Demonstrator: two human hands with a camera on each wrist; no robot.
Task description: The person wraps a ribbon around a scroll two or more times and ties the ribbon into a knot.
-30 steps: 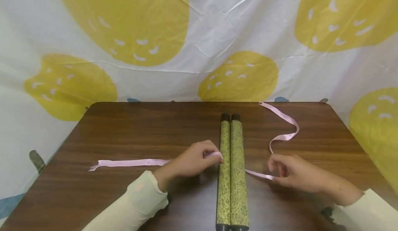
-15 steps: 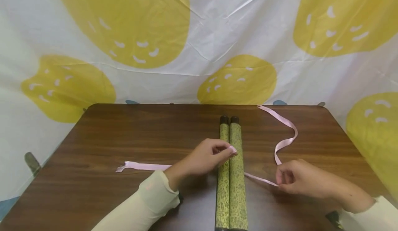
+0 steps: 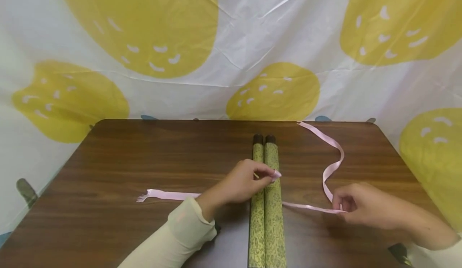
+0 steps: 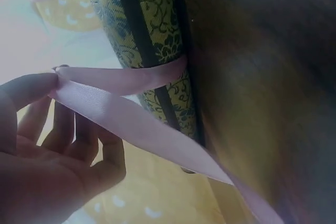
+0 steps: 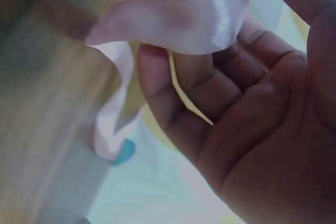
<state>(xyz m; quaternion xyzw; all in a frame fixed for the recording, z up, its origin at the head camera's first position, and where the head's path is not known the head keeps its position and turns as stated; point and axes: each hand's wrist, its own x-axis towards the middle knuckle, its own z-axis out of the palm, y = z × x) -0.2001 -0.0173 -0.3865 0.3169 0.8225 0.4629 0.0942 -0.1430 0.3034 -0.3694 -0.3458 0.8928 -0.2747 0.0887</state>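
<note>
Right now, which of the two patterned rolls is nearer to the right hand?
The right roll: it lies between the right hand and the left roll.

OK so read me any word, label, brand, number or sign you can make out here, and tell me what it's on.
None: no readable text shows in any view.
The brocade-covered rolls carry only a floral pattern, the lemon-print cloth only pictures.
I see no lettering on the pink satin ribbon or wood-grain table.
</note>
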